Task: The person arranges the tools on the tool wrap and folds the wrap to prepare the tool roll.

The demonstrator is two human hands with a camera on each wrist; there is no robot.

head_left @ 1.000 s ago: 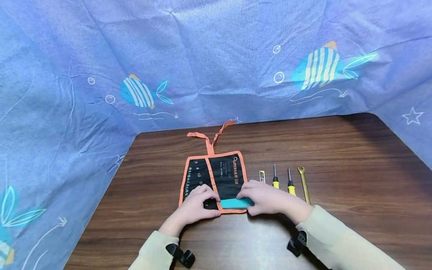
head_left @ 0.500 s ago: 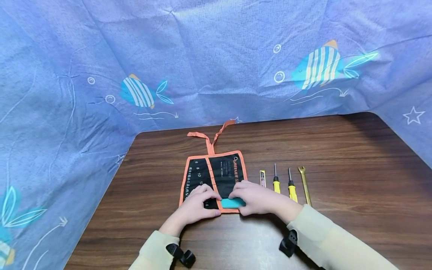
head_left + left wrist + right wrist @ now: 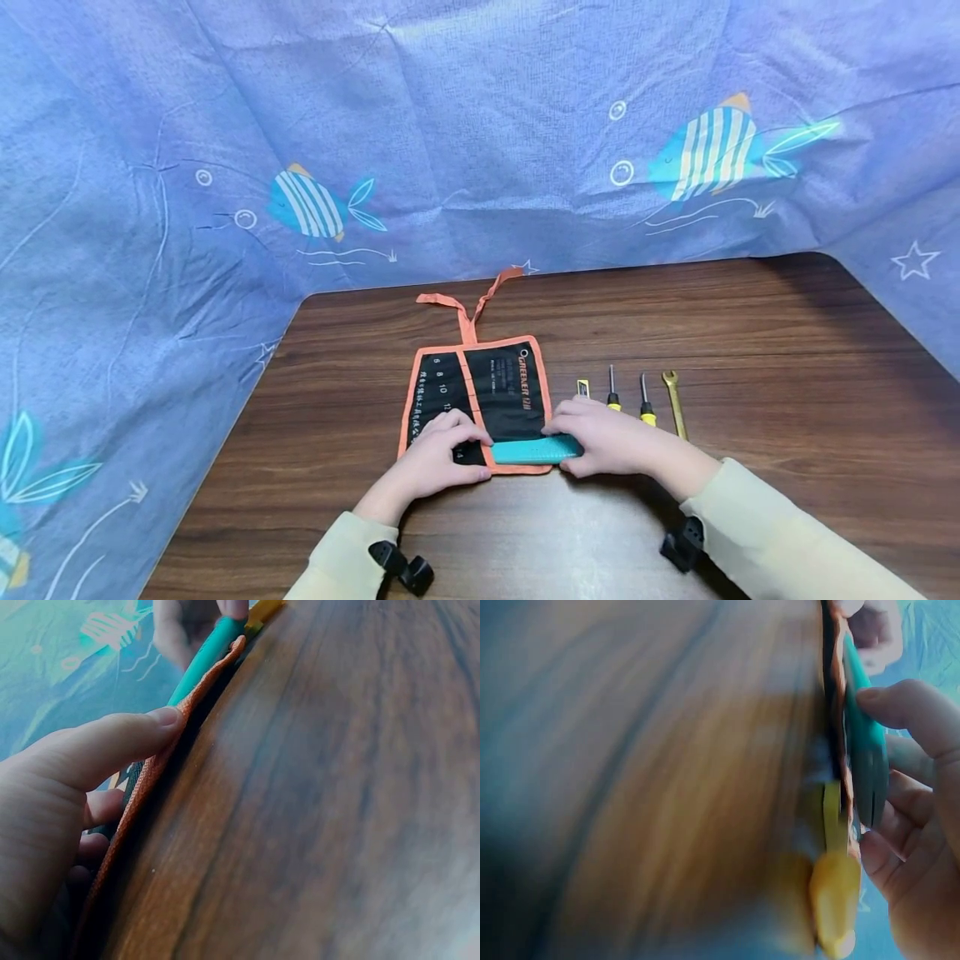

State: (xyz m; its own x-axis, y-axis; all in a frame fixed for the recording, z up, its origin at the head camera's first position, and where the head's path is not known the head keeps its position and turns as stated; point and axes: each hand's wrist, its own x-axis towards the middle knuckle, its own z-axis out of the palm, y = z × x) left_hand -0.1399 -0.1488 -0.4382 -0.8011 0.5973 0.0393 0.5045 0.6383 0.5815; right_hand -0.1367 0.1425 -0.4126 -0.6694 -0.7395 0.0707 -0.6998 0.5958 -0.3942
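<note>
A black tool roll (image 3: pixel 510 400) with orange trim lies flat on the table. Across its near side runs a teal, flat-handled tool that looks like a utility knife (image 3: pixel 532 451). Its left end meets the orange middle strip, where part of it is hidden. My right hand (image 3: pixel 603 437) holds the right end; the right wrist view shows the thumb on the teal side of the knife (image 3: pixel 865 731) and fingers behind. With its thumb at the orange near edge (image 3: pixel 150 772) and fingertips by the middle strip, my left hand (image 3: pixel 442 450) pinches the roll.
Right of the roll lie a small yellow-and-black packet (image 3: pixel 582 388), two yellow-handled screwdrivers (image 3: pixel 613 400) and a brass-coloured wrench (image 3: pixel 675 404), partly covered by my right arm. Orange ties (image 3: pixel 467 321) stretch toward the blue curtain (image 3: pixel 480 125) behind the wooden table (image 3: pixel 787 375).
My right hand has shifted left along the near edge, then back right past its first position. More of the teal knife shows now. The left hand stays in place.
</note>
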